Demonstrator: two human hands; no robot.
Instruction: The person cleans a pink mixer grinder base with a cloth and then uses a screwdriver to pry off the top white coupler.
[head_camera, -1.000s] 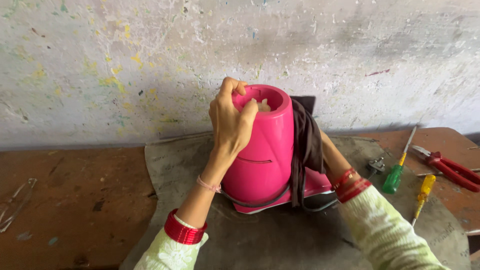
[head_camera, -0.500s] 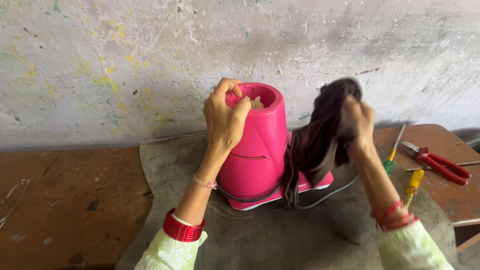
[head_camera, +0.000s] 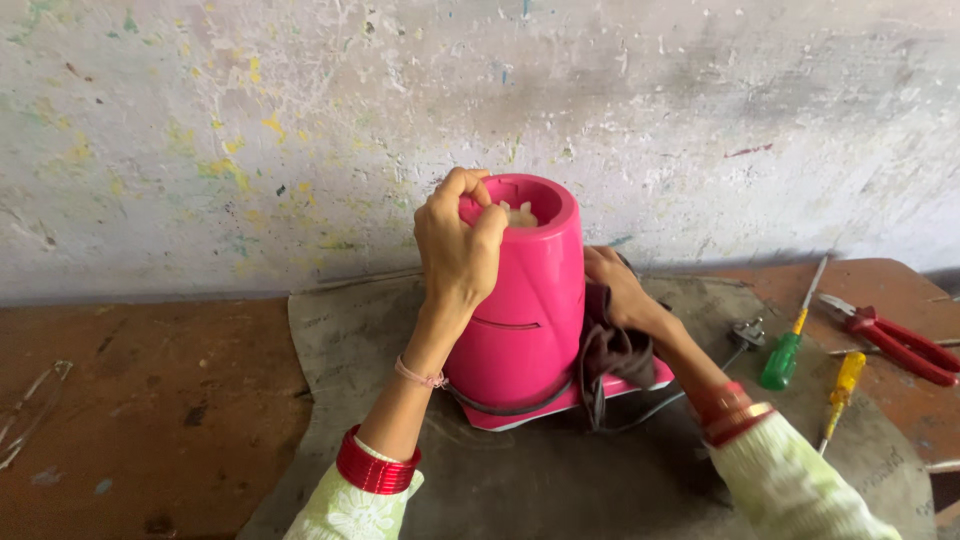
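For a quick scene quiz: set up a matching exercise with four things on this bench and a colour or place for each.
Things:
1. appliance base
2. dark cloth
3. pliers
4. left hand

Descriptions:
A. red handles, far right
B. gripping the top rim
C. pink, standing upright
D. pressed to the base's right side by the right hand

Pairs: 1-C, 2-D, 3-A, 4-B

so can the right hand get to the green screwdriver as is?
Probably yes: the right hand presses a dark cloth against the pink appliance base; the green screwdriver lies beside it with nothing between.
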